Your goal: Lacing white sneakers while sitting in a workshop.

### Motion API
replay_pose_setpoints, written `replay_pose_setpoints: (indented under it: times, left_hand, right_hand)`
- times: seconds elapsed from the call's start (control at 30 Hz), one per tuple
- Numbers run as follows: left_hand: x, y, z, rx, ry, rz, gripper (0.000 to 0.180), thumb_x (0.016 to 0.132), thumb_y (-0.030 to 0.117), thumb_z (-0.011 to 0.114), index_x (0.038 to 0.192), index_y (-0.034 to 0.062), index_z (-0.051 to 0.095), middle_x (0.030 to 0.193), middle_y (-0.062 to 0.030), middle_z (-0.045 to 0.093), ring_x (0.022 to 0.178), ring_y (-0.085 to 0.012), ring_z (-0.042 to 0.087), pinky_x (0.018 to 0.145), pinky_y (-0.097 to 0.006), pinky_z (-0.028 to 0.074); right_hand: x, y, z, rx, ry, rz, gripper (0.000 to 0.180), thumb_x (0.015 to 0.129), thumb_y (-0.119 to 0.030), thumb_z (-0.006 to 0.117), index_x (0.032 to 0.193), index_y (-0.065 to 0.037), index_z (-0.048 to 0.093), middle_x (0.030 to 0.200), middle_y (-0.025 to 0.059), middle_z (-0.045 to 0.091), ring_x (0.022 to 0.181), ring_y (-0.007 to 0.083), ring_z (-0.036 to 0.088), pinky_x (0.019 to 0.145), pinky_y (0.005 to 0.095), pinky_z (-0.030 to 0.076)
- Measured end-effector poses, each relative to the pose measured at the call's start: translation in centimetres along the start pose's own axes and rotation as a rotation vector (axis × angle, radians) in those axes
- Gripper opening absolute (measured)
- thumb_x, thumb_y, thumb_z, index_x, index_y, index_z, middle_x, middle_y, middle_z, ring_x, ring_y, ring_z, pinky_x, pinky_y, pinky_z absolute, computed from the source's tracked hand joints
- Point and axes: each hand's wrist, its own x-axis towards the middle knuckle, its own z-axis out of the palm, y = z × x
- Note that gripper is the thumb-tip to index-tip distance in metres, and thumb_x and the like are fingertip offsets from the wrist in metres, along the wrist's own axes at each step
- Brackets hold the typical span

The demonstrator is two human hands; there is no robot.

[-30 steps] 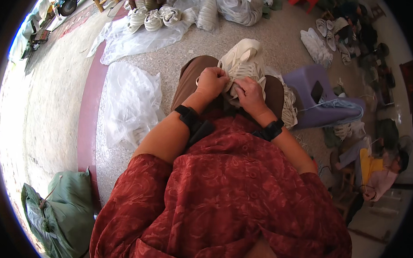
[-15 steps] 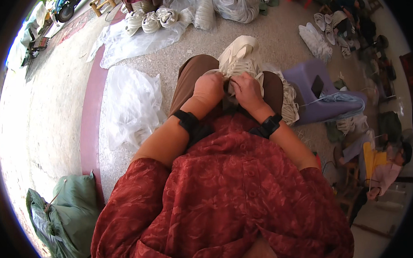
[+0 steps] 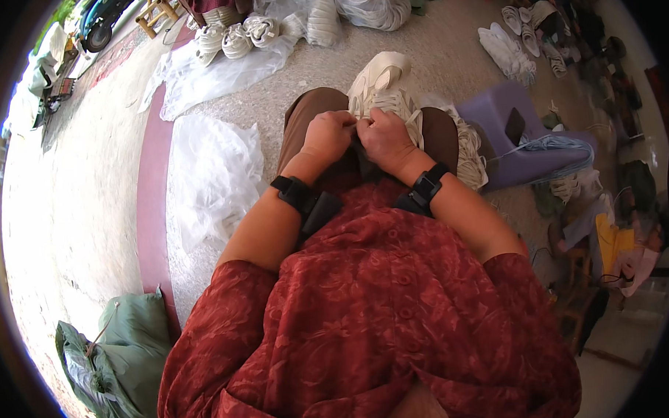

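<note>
A cream lace-up sneaker (image 3: pixel 378 78) rests between my knees, its toe pointing away from me. My left hand (image 3: pixel 327 138) is closed in a pinch at the shoe's left near side. Close beside it, my right hand (image 3: pixel 386 141) pinches over the near part of the lacing. The pale shoelace (image 3: pixel 414 120) loops out on the shoe's right side by the right hand. My fingers hide the lace ends and the shoe's heel. Against my right thigh hangs a bundle of cream laces (image 3: pixel 471 156).
A purple stool (image 3: pixel 490 115) with light-blue cords (image 3: pixel 561 153) stands at right. Crumpled clear plastic (image 3: pixel 215 176) lies left of my legs. Several cream shoes (image 3: pixel 236 41) sit on plastic sheeting ahead. A green sack (image 3: pixel 133 356) is at lower left. White wrapped shoes (image 3: pixel 506 52) lie far right.
My hands have drawn closer together over the near part of the shoe, the right one moving slightly left. The view has shifted a little.
</note>
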Motion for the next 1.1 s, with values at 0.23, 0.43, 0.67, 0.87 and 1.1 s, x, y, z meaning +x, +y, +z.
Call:
replay_pose_setpoints:
  times: [0.23,0.43,0.67,0.87,1.1]
  left_hand:
    - [-1.0,1.0,-0.5,-0.033,0.055,0.007,0.012,0.072,0.015,0.066,0.079,0.005,0.066,0.073,-0.0138,0.063,0.07,-0.0294,0.062,0.064,-0.037,0.049]
    - [-0.1,4.7,0.8,-0.081,0.07,0.382,0.008,0.071,0.01,0.067,0.077,0.0045,0.066,0.072,-0.0096,0.063,0.068,-0.0246,0.062,0.061,-0.032,0.048]
    - [2.2,7.7,2.5,0.751,-0.355,0.343,0.016,0.069,0.023,0.062,0.072,0.0083,0.065,0.071,-0.0111,0.064,0.068,-0.0263,0.064,0.06,-0.037,0.051]
    - [1.2,8.4,0.6,0.74,-0.181,0.22,0.012,0.067,0.016,0.057,0.066,0.0066,0.064,0.071,-0.0137,0.064,0.069,-0.0302,0.064,0.062,-0.04,0.051]
    - [-0.1,4.1,-2.1,0.561,0.03,0.265,0.01,0.068,0.011,0.056,0.07,0.0029,0.061,0.069,-0.0154,0.059,0.069,-0.0331,0.06,0.061,-0.043,0.049]
  right_hand:
    - [-4.8,0.5,-6.1,0.549,-0.282,-0.143,0.004,0.071,-0.006,0.055,0.068,-0.003,0.056,0.068,0.0105,0.051,0.063,0.0289,0.054,0.057,0.0359,0.045]
    - [-8.2,3.0,-7.7,1.338,-0.039,0.452,0.008,0.079,-0.005,0.06,0.073,-0.001,0.058,0.086,0.0066,0.06,0.074,0.0146,0.054,0.07,0.0276,0.044]
    - [-7.1,2.1,-4.6,2.059,0.134,0.583,0.017,0.089,-0.013,0.054,0.077,-0.001,0.055,0.093,0.0121,0.063,0.08,0.0163,0.057,0.076,0.0278,0.045]
    - [-9.7,5.1,-4.4,1.838,0.201,0.767,0.022,0.092,-0.014,0.049,0.072,-0.005,0.045,0.069,0.0063,0.051,0.065,0.0153,0.05,0.064,0.0259,0.041]
    - [-10.2,6.1,-5.7,1.25,0.128,0.757,0.012,0.086,-0.007,0.055,0.075,-0.006,0.049,0.063,-0.0035,0.042,0.059,0.0049,0.039,0.058,0.02,0.033]
